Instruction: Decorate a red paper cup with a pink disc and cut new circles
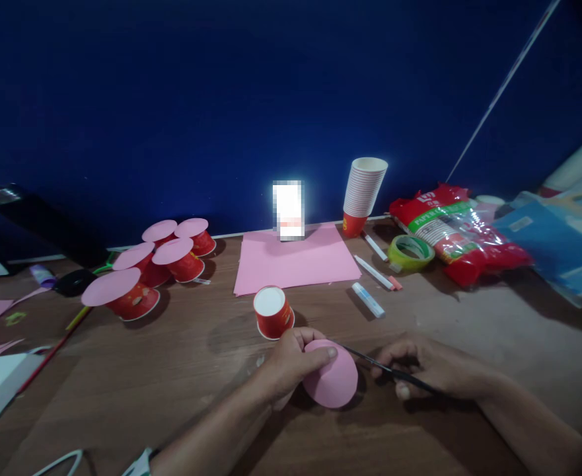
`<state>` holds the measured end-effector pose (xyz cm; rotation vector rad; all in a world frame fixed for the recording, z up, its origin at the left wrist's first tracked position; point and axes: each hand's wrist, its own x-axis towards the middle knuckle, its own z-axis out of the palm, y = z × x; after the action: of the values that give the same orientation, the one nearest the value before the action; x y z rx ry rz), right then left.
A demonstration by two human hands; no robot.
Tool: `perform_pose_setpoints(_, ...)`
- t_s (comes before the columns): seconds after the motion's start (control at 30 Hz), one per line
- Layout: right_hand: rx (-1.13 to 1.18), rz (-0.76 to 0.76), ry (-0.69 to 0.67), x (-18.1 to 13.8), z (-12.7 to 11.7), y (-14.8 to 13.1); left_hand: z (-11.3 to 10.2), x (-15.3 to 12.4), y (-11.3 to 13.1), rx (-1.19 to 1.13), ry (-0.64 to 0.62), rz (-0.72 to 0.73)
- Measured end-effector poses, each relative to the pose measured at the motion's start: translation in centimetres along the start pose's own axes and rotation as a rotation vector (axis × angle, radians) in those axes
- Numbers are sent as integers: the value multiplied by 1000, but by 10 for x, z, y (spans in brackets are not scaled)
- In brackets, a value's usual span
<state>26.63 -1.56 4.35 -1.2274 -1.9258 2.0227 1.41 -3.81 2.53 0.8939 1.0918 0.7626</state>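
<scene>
Hands [291, 371] [424, 362] hold pink disc [334, 383], dark tool [409, 379]; bag [462, 233] reads "PAPER".

Dim light leaves soft shadows on the table [172, 370], while a pixelated white rectangle [289, 201] glares mid-frame.

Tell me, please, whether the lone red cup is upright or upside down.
Upside down: the cup has its white rim on the table and its narrower, closed end facing up, just beyond the left hand.
</scene>
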Motion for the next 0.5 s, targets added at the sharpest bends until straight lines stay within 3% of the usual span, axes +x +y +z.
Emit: perform_pose_setpoints(0.5, 5, -12, 21, 2, 2, 2, 1, 0, 2, -11, 18, 4)
